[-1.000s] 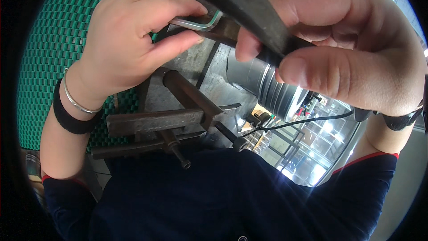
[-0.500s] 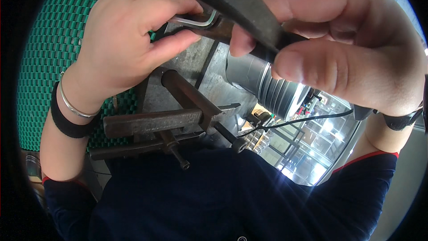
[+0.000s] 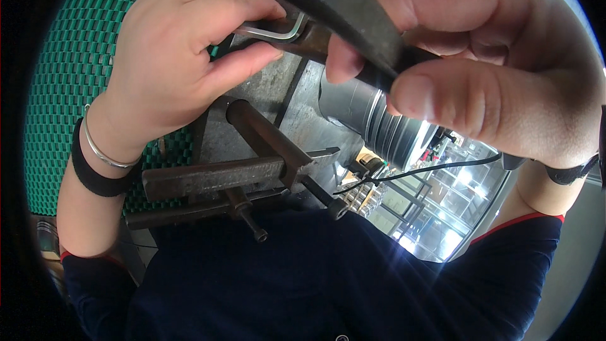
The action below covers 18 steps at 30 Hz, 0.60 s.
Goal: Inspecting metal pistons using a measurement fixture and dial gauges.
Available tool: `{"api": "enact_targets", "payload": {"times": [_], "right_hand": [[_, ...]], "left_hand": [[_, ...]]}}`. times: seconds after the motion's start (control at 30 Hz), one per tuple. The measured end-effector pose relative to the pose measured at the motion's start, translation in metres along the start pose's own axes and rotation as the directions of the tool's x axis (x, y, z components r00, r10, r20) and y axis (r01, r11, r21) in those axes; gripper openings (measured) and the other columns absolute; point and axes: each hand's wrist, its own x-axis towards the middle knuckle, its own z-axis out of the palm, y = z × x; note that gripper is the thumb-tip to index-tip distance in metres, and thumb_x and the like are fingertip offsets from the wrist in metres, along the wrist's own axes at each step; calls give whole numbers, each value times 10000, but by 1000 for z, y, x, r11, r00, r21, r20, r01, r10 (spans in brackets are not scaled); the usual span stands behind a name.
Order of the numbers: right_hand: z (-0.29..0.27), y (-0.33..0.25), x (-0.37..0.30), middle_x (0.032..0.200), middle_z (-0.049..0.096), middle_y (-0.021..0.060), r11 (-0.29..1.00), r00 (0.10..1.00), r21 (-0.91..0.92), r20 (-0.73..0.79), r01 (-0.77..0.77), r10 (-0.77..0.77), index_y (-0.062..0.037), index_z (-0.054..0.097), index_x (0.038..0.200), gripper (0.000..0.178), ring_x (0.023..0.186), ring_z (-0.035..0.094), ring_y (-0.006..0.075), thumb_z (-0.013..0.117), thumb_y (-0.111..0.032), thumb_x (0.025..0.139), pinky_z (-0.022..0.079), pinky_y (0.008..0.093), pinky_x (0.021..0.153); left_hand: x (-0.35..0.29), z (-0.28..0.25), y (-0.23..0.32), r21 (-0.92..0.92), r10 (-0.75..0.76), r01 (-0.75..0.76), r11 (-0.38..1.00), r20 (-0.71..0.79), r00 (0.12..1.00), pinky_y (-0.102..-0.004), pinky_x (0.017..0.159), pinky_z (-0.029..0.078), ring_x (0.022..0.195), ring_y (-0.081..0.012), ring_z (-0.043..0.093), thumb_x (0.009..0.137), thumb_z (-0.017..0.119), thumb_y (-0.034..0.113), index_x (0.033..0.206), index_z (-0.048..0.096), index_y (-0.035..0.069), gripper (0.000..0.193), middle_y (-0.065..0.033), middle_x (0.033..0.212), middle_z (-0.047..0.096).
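- Your left hand (image 3: pixel 167 50) is up to the left of the light-grey, ribbed metal cylinder (image 3: pixel 356 106), its thumb and forefinger parted around the silver, L-shaped metal hex key (image 3: pixel 271 33) — whether fingers hidden underneath grip the key, I cannot tell.
- The key lies up and left of the cylinder, its bent end over the long, brownish steel bar (image 3: pixel 310 45).
- Your right hand (image 3: pixel 505 63), up to the cylinder's right, is clamped thumb against fingers on the dark, tapered steel bar (image 3: pixel 344 3), which slants across the view above the cylinder.
- Down and left of the cylinder you have the rust-brown steel clamp (image 3: pixel 214 175) of crossed bars, with two socket-headed screws (image 3: pixel 324 197) pointing towards you.
- Left of the cylinder shows the grey metal counter (image 3: pixel 271 85); farther left spreads the green, woven-patterned mat (image 3: pixel 69 88).
- The thin black cable (image 3: pixel 435 167) runs below the cylinder and off to its right.
- On your left wrist, well left of the cylinder, sit the slim silver bangle (image 3: pixel 102 153) and the wide black band (image 3: pixel 101 179) — your navy, red-trimmed shirt (image 3: pixel 303 278) fills the space below.
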Motion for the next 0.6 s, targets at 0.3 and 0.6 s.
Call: {"api": "enact_targets", "payload": {"times": [0.3, 0.6], "right_hand": [[8, -5, 4, 993, 668, 79, 995, 990, 53, 120, -86, 79, -13, 647, 1085, 213, 907, 621, 72, 570, -15, 886, 461, 220, 820], [10, -13, 8, 1001, 672, 71, 985, 976, 75, 171, -152, 137, -15, 649, 1091, 225, 917, 622, 66, 582, 16, 879, 458, 216, 828]], "left_hand": [[2, -1, 0, -9, 12, -12, 1000, -6, 1000, -367, 679, 435, 733, -251, 576, 702, 761, 248, 918, 687, 85, 279, -60, 790, 642], [-1, -1, -1, -32, -6, 7, 999, 16, 1000, -366, 693, 439, 753, -258, 584, 700, 763, 294, 903, 687, 89, 298, -58, 814, 651]]}}
